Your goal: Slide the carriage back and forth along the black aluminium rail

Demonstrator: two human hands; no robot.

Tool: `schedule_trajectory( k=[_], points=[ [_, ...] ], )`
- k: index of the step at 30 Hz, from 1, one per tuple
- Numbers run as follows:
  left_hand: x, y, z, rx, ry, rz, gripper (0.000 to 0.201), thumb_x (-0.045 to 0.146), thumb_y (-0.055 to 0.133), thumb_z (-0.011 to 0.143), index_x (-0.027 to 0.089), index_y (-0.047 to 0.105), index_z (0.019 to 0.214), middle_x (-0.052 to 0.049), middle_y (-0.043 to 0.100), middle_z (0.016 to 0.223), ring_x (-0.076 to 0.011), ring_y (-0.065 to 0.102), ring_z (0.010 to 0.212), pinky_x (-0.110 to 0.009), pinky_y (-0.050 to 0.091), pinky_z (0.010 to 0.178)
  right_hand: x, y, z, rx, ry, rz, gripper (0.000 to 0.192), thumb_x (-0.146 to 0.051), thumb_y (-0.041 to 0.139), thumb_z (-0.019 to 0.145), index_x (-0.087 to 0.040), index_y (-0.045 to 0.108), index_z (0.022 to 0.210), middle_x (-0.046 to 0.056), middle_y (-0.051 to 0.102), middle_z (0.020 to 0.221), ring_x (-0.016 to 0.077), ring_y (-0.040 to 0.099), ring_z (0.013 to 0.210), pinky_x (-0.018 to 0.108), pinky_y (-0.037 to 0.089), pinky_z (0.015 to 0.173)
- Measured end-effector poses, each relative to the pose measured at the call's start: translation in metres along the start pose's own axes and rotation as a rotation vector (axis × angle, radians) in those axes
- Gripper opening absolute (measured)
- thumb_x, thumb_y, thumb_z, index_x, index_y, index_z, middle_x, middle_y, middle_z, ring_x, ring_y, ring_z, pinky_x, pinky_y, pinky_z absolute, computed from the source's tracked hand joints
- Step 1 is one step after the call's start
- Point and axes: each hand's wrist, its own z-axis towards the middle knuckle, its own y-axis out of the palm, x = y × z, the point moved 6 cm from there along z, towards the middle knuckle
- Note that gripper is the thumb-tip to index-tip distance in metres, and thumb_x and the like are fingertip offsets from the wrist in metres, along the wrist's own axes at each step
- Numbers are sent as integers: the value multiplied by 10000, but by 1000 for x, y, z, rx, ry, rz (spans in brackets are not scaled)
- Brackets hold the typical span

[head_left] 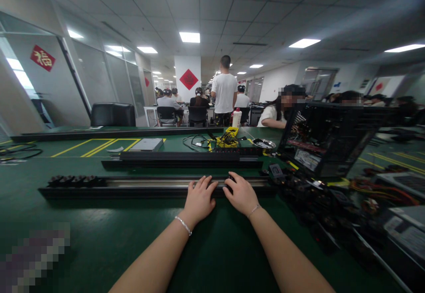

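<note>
A long black channel [133,192] with a silvery strip inside lies across the table in front of me. Several small black blocks [73,180] sit in a row at its left end. My left hand [200,199] rests on the channel near the middle, palm down, fingers stretched and spread. Just to its right, my right hand [242,194] is over the channel, with bent fingers around a small black piece [231,178] mostly hidden by them. Heaped by the channel's right end are several black parts [308,195], too dark to name.
Behind the channel lie another black rail [182,159], a flat grey box [148,144], a yellow tray [232,133] with black cables, and a metal bowl [264,144]. An open computer case [307,160] stands at right, near a seated person [270,116]. Power supplies [408,226] lie front right.
</note>
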Motion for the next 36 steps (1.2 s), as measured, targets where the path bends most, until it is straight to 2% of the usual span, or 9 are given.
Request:
schedule_trajectory(
  k=[5,11,16,21,30,36],
  points=[
    [0,1,1,-3,1,-5,538,291,517,751,341,416,1277,-22,399,1413,-239,319,1300,-496,249,1026,6,5,3,18,58,20,284,-314,369,885,-262,641,947,57,534,1222,201,481,1111,360,375,911],
    [0,0,1,-14,-20,-3,518,284,510,760,346,430,1269,-21,400,1411,-245,319,1300,-498,240,1034,10,6,8,50,182,119,297,-309,429,845,-261,562,1106,45,583,1158,188,513,1063,357,363,907],
    [1,-1,1,-19,-17,0,517,285,511,761,346,432,1268,-18,394,1415,-249,319,1301,-493,240,1037,15,8,12,73,308,159,271,-268,451,802,-232,578,1038,46,618,1097,193,535,1027,365,349,918],
    [0,-2,1,-15,-18,-4,515,277,502,763,344,433,1268,-18,403,1410,-244,327,1297,-496,246,1033,22,4,9,111,413,153,249,-229,450,767,-227,585,976,48,638,1012,207,541,1006,440,261,995],
    [0,-2,1,-18,-25,-5,500,280,500,764,340,447,1258,-12,402,1413,-244,323,1301,-486,245,1040,30,0,7,122,435,143,220,-236,460,741,-250,582,923,40,644,945,217,536,970,487,235,996],
    [-1,0,1,-8,-17,-19,494,280,500,766,337,449,1255,-13,404,1413,-238,322,1305,-487,240,1041,51,-4,1,141,540,87,335,-269,468,728,-218,553,1048,70,635,1007,255,514,1042,519,209,1010]
  ],
)
